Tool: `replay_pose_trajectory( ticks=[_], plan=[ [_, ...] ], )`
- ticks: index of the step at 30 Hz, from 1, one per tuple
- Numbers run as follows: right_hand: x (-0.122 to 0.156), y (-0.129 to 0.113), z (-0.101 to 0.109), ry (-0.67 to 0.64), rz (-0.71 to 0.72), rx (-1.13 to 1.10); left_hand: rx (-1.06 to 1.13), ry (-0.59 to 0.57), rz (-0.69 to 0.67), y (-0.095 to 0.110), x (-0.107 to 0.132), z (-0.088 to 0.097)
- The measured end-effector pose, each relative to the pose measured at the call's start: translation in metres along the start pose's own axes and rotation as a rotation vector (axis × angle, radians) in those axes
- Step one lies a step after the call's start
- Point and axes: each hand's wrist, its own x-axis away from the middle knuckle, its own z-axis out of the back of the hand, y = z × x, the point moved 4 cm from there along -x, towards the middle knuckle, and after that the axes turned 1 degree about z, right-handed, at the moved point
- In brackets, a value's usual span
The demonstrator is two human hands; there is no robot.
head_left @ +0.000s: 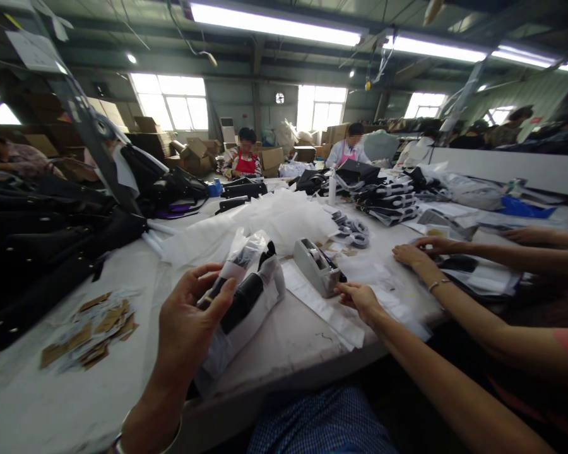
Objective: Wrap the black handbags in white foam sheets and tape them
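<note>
My left hand (189, 321) is wrapped round a black rolled-up item (241, 296) with a white band, partly covered by clear plastic; its exact kind I cannot make out. It is held tilted above the near edge of the table (265, 372). At the front end of a grey tape dispenser (307, 261), my right hand (362, 301) has its fingers pinched together. Whatever lies between those fingertips is too small to see. White plastic strips (322, 306) lie flat between my two hands.
A heap of white sheets (274, 217) spreads behind the dispenser, beside grey rings (353, 230). Brown tags (94, 328) lie at left, near black bags (38, 252). Black goods are stacked (383, 195) further back. A co-worker's hands (414, 252) work close on my right.
</note>
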Motion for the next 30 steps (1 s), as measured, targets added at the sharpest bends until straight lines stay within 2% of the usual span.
replay_pose_trajectory(
  ticks=[4, 7, 11, 15, 18, 20, 25, 30],
  plan=[
    [0.015, -0.002, 0.004, 0.027, 0.112, 0.092, 0.042, -0.031, 0.01, -0.002, 0.001, -0.001],
    [0.038, -0.018, -0.003, 0.014, 0.24, 0.113, 0.057, -0.044, 0.018, -0.003, 0.001, -0.003],
    [0.078, -0.063, -0.036, -0.123, 0.459, 0.097, 0.043, -0.039, -0.006, -0.005, 0.0, -0.006],
    [0.122, -0.111, -0.081, -0.384, 0.6, -0.028, 0.024, -0.043, -0.056, -0.007, 0.002, -0.009],
    [0.146, -0.136, -0.115, -0.565, 0.61, -0.136, 0.02, -0.048, -0.09, -0.007, 0.004, -0.012],
    [0.154, -0.146, -0.133, -0.622, 0.581, -0.19, 0.018, -0.047, -0.113, -0.006, 0.006, -0.013],
    [0.149, -0.153, -0.161, -0.602, 0.479, -0.199, -0.033, -0.029, -0.165, -0.004, 0.009, -0.013],
    [0.143, -0.151, -0.165, -0.57, 0.425, -0.11, -0.069, -0.009, -0.221, -0.004, 0.009, -0.011]
  ],
)
